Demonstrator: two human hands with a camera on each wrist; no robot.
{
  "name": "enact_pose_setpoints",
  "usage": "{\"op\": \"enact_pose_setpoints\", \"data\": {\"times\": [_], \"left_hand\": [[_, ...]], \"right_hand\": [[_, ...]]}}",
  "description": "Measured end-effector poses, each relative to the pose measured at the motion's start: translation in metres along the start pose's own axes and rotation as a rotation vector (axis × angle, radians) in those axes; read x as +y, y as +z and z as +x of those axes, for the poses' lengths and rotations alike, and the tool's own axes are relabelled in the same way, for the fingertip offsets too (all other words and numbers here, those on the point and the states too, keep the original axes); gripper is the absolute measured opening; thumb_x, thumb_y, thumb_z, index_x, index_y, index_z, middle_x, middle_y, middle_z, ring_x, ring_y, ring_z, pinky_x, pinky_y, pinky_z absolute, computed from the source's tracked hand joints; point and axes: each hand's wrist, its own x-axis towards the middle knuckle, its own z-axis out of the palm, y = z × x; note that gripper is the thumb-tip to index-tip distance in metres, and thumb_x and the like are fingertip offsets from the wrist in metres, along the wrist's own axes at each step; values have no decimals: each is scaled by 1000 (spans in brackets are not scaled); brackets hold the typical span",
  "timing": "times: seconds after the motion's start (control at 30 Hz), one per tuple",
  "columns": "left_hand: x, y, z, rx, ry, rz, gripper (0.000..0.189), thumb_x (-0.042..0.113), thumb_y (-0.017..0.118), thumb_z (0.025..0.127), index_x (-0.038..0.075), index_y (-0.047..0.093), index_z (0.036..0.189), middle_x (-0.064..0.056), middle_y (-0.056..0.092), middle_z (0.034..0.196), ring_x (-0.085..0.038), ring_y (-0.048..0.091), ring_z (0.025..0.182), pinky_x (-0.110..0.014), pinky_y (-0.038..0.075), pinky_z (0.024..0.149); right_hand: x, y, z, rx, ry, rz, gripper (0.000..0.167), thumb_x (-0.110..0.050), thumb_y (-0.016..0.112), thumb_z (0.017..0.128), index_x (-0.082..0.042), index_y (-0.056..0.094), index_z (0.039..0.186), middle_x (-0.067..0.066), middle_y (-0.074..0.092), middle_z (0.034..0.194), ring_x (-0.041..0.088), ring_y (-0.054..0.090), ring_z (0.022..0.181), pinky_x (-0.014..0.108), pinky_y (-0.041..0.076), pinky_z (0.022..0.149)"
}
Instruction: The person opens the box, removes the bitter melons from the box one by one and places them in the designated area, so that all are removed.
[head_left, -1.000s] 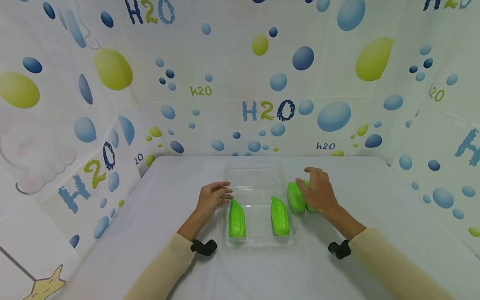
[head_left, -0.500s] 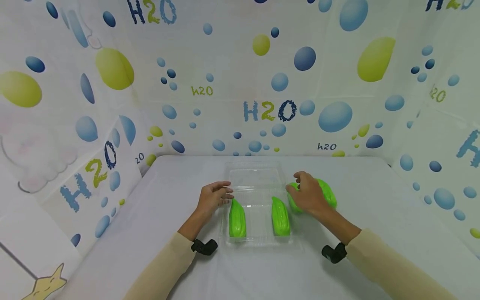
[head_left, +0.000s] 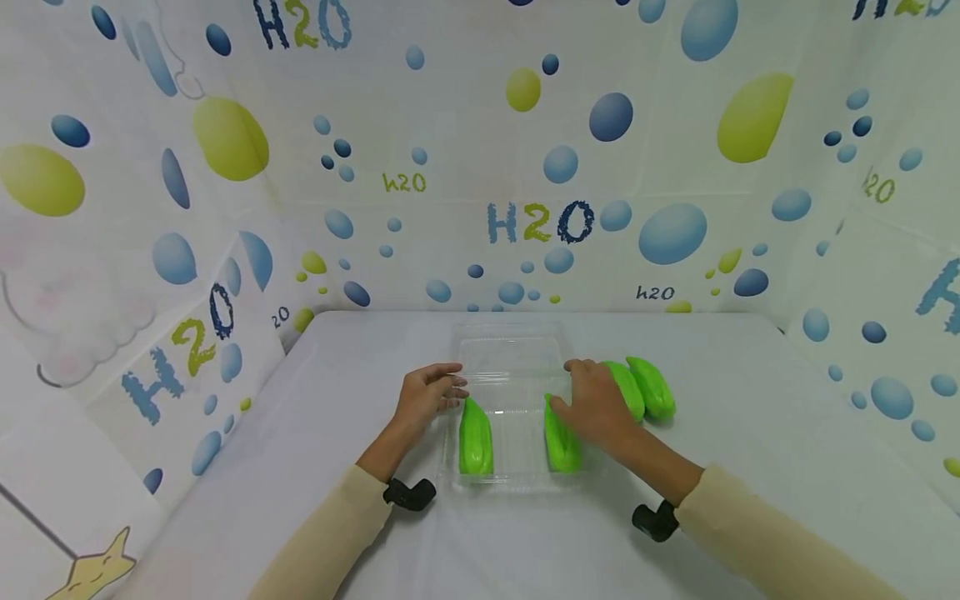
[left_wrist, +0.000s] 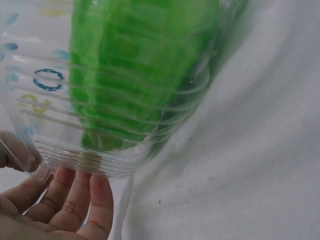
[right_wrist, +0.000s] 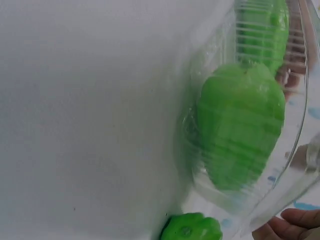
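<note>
A clear plastic clamshell container [head_left: 516, 446] lies open on the white table, its lid [head_left: 510, 354] folded back to the far side. Inside stand two shiny green ribbed toy vegetables, a left one [head_left: 476, 442] and a right one [head_left: 561, 446]. My left hand [head_left: 422, 398] holds the left far corner; in the left wrist view the fingers [left_wrist: 100, 202] press the ribbed wall from outside with the thumb at the rim. My right hand [head_left: 600, 404] is at the right far edge, overlapping the right vegetable, thumb and fingers spread apart around the rim. No vegetable is in either hand.
Two more green vegetables, a nearer one [head_left: 628, 387] and an outer one [head_left: 654, 390], lie side by side on the white tablecloth [head_left: 750, 500] right of the container, behind the right hand. A white wall sheet [head_left: 465, 108] with bubble prints rises behind.
My right hand has moved left from the two loose vegetables to the container's right edge, uncovering them. They now sit slightly apart from the container. The left hand has stayed at its corner.
</note>
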Motion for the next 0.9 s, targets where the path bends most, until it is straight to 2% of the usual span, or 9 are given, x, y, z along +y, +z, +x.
{"op": "enact_pose_setpoints", "data": {"times": [0.23, 0.47, 0.73, 0.9], "left_hand": [[-1, -1, 1, -6, 12, -6, 35, 10, 56, 101, -5, 61, 133, -19, 70, 115, -27, 74, 97, -39, 61, 87], [-1, -2, 1, -6, 4, -5, 35, 12, 58, 102, -3, 61, 133, -19, 71, 115, -28, 73, 99, -41, 61, 89], [-2, -2, 1, -7, -3, -3, 36, 12, 57, 102, -3, 61, 134, -19, 70, 115, -28, 73, 99, -38, 61, 88], [-2, -1, 2, -5, 0, -4, 35, 11, 57, 101, -3, 61, 133, -19, 70, 116, -27, 73, 98, -36, 61, 86]], "right_hand": [[-11, 5, -2, -62, 12, -45, 64, -26, 68, 91, 16, 51, 136, 30, 59, 133, 43, 54, 127, 55, 48, 105], [-21, 9, -6, -132, 9, -29, 68, -20, 70, 86, 17, 48, 138, 29, 58, 135, 40, 56, 126, 53, 49, 105], [-26, 19, -9, -155, -11, -19, 65, -13, 73, 78, 18, 53, 132, 26, 65, 122, 39, 61, 116, 50, 53, 98], [-27, 21, -9, -181, 27, -1, 63, -10, 75, 78, 15, 53, 132, 16, 66, 107, 29, 61, 97, 43, 55, 84]]}}
